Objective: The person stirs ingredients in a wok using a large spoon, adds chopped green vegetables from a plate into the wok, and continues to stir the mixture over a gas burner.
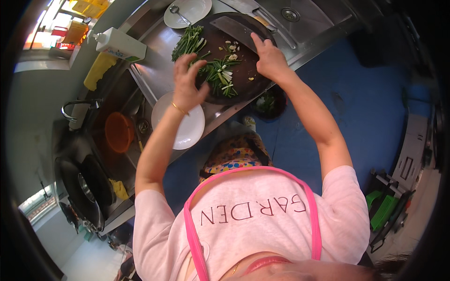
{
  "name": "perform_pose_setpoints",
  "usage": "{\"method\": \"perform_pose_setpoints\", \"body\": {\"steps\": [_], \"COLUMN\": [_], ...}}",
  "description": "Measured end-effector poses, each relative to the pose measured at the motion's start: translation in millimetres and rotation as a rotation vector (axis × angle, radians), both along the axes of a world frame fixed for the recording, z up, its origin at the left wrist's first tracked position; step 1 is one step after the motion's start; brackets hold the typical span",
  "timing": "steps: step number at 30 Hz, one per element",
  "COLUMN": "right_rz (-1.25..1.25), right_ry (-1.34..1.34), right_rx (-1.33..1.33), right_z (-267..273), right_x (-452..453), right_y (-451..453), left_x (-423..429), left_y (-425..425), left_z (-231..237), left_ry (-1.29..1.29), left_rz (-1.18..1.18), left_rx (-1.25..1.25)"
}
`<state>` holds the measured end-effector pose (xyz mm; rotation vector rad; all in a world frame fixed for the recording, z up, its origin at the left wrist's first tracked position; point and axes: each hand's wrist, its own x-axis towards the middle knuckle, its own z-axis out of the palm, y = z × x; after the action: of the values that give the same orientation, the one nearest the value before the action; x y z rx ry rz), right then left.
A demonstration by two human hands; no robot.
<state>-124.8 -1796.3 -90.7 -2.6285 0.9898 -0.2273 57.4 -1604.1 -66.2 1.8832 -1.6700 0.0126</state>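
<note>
My right hand [272, 58] grips a cleaver [237, 32], its broad blade lying low over the far part of a round dark cutting board [251, 89]. The index finger stretches along the blade. With fingers spread, my left hand [190, 80] hovers at the board's left edge, holding nothing that I can see. Cut green stalks [222, 78] with pale ends lie just right of it. Beyond them sits a larger bunch of greens [188, 42]. Crushed garlic pieces [232, 47] are scattered near the cleaver. A white plate [190, 128] lies partly under my left forearm.
A plate [200, 8] with a spoon [178, 14] stands behind the board. Left are a white pump bottle [121, 45], a faucet [81, 103] and an orange bowl [119, 132] in a sink. Another sink [316, 17] lies far right. Below the counter edge stands a container of greens [269, 103].
</note>
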Motion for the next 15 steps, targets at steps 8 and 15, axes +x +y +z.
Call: {"method": "perform_pose_setpoints", "body": {"steps": [8, 15], "right_rz": [0.094, -0.137], "right_ry": [-0.369, -0.433], "right_rx": [0.400, 1.104], "right_z": [35.2, 23.9], "right_x": [-77.0, -115.2], "right_y": [-1.3, 40.9], "left_x": [-60.0, -82.7], "left_y": [-52.4, -28.5], "left_z": [-30.3, -18.3], "left_ry": [-0.061, -0.005], "left_rz": [0.174, 0.197], "left_rx": [0.104, 0.092]}}
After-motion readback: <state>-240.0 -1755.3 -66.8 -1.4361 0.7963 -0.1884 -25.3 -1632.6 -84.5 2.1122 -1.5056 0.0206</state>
